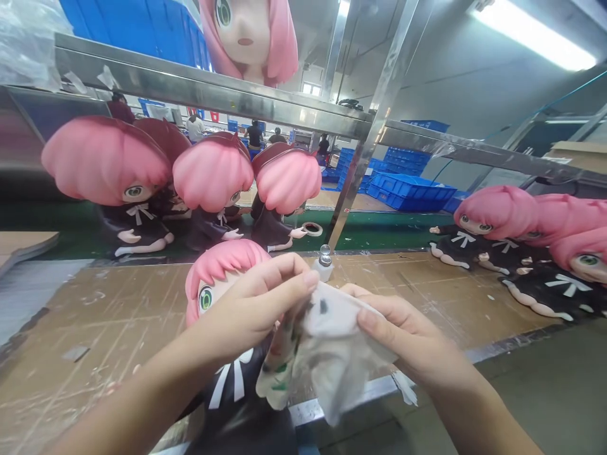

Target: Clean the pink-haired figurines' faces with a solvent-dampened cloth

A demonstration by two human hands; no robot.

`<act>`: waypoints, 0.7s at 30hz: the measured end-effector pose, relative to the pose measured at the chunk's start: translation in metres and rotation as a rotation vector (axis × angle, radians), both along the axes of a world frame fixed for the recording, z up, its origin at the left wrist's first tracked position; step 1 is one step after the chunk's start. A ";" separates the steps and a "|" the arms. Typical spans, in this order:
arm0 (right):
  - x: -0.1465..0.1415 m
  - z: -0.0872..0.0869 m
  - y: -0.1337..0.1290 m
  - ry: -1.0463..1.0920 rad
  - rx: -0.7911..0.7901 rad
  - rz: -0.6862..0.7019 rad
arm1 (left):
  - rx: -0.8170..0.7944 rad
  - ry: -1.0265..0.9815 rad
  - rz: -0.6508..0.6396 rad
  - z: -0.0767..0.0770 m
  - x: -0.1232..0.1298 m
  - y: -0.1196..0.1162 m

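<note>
A stained white cloth [334, 316] with dark and green marks is stretched between my two hands. My left hand [275, 287] pinches its upper left part, and my right hand [396, 319] grips its right edge. Behind my left arm stands a pink-haired figure [225, 262] in a black dress with a white bow, partly hidden by that arm. Just beyond the cloth, a small white bottle [323, 268] with an open metal lid rests on the cardboard-covered bench [403, 281].
Several similar figures [289, 180] line the green strip behind the bench, and more [497, 215] stand at the right. A slanted metal post [358, 170] rises behind the bottle. A tape roll [312, 229] lies near it. Blue crates [408, 191] and people are farther back.
</note>
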State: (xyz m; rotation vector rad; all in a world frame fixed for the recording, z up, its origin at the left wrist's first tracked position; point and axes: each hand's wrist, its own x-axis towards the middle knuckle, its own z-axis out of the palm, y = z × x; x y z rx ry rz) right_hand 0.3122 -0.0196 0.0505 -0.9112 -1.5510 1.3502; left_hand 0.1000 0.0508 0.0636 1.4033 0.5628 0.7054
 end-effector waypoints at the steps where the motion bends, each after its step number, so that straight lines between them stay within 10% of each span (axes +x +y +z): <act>1: -0.002 0.000 0.001 0.028 -0.008 -0.001 | -0.010 -0.008 0.018 0.000 0.001 0.000; 10: -0.027 0.002 -0.003 0.442 -0.381 -0.064 | -0.013 -0.057 0.175 -0.002 0.006 -0.006; 21: -0.032 -0.005 -0.005 0.393 -0.183 -0.237 | -0.025 -0.004 0.009 0.005 0.002 -0.018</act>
